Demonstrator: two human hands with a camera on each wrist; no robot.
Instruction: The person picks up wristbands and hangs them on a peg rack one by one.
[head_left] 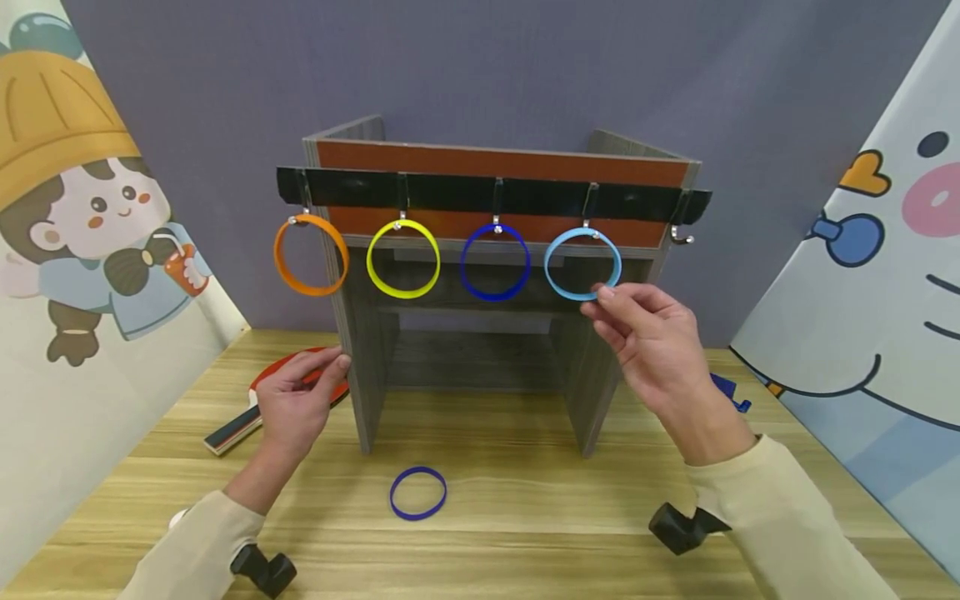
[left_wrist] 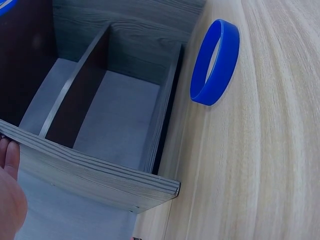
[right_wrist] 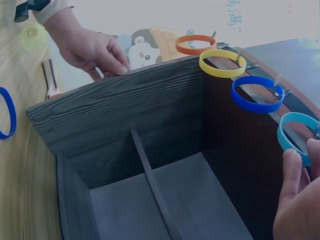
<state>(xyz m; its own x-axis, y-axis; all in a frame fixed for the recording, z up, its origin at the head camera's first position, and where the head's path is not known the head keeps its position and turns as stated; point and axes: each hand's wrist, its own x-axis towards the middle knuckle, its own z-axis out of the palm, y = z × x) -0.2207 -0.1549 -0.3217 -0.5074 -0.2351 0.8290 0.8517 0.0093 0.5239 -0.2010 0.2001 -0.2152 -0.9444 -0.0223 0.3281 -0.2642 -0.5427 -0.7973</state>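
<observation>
My right hand pinches the lower rim of a light blue wristband, which hangs from a hook on the black strip. Left of it on the same strip hang a dark blue wristband, a yellow wristband and an orange wristband. My left hand has its fingertips right at the front edge of the grey wooden shelf's left side panel. Another blue wristband lies on the table in front of the shelf.
A red table tennis bat lies behind my left hand. One bare hook sits at the strip's right end. Beyond my right wrist is a small blue object. Cartoon-printed panels flank the wooden table.
</observation>
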